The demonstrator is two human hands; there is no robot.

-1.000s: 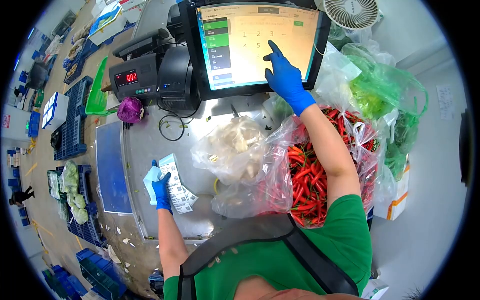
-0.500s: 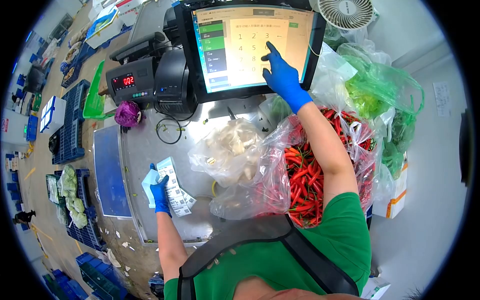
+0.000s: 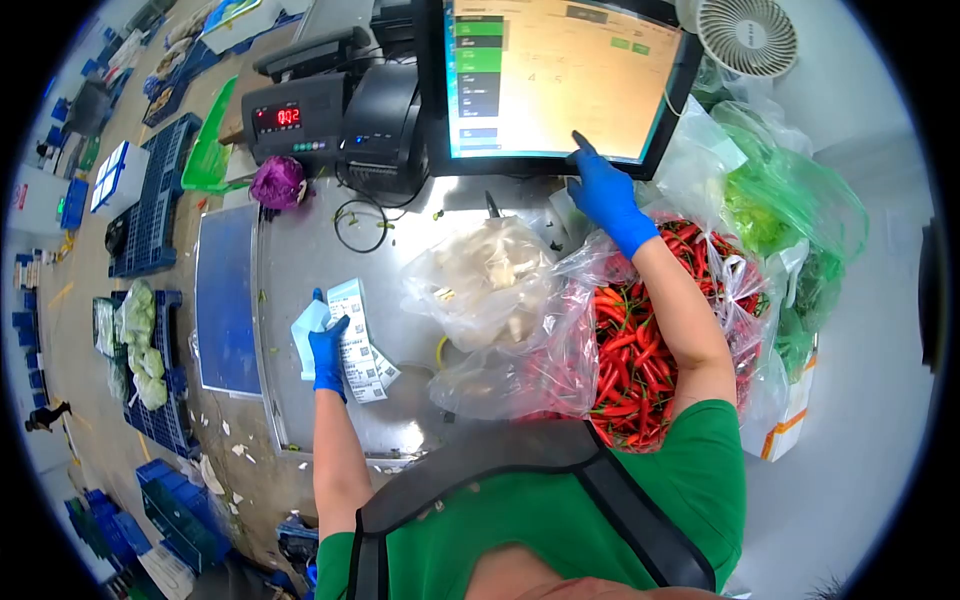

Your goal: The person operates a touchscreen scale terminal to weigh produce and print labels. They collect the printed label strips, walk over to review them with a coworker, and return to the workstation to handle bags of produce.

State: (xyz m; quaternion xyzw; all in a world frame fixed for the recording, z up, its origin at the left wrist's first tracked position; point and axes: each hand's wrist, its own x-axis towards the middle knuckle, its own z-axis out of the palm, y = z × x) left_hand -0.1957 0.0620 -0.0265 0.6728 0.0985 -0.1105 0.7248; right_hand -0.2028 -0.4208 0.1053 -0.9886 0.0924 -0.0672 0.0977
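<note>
Right hand (image 3: 606,198) has dropped down the monitor (image 3: 625,95), index extended; below-left of it, left hand (image 3: 327,352) pinches labels (image 3: 357,345), likely freeing the right.

We are drawing our right grip (image 3: 610,198) down from near the "3" to the screen's (image 3: 610,105) lower part, while the digits (image 3: 557,77) are growing fainter.

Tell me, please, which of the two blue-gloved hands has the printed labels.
The left hand: it holds the printed labels, whereas the right hand, at the lower edge of the screen, holds none.
</note>
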